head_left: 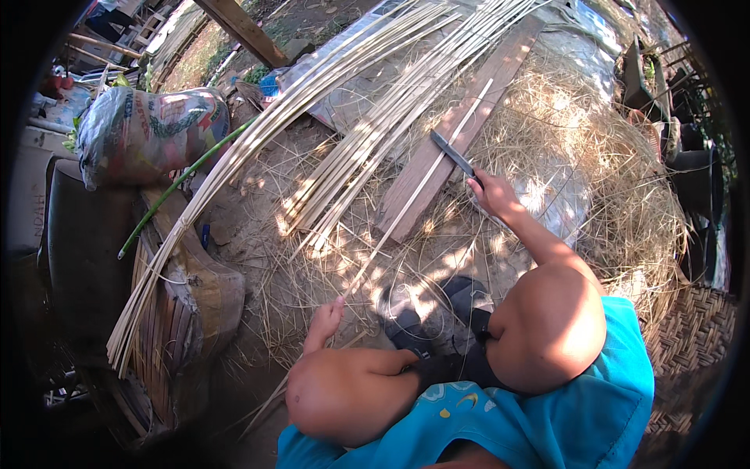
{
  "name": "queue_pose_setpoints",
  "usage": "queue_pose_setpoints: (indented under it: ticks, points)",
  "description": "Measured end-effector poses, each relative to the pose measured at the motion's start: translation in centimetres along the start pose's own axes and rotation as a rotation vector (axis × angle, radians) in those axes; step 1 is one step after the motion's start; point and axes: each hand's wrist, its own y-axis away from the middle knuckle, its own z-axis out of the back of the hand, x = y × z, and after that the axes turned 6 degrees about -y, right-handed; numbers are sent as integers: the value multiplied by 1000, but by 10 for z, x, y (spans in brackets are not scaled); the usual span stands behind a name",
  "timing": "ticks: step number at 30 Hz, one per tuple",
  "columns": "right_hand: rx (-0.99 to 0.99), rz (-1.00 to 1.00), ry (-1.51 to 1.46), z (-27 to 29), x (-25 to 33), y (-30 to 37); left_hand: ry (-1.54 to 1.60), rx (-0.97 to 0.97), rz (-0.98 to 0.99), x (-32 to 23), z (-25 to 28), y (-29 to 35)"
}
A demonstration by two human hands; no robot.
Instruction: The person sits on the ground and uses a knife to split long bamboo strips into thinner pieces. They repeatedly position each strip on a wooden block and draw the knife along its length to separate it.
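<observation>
My left hand [324, 319] is closed on the near end of a long, thin bamboo strip [400, 215], in front of my left knee. The strip slants up and away along a narrow wooden board [509, 61] on the ground. Gripped by its handle in my right hand [497, 196], a dark-bladed knife [453, 152] lies across the strip on the board. Left of the board, several pale bamboo strips [389, 119] are spread side by side. Farther left, a long bundle of strips [223, 160] curves past, bound near its lower end.
Thin curled shavings [617, 180] heap at the right and litter the ground. A stuffed plastic sack [156, 129], a green stem [183, 178] and a worn taped box [215, 289] with wooden slats stand at left. A woven mat [691, 336] lies at lower right.
</observation>
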Motion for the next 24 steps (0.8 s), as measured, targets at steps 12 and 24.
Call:
queue_pose_setpoints:
  ticks: [12,24]
  points:
    - [206,108,119,-7,24,-1,178,-34,-208,-120,-2,-47]
    - [-223,-55,66,80,-34,-65,75,11,-133,-48,9,8]
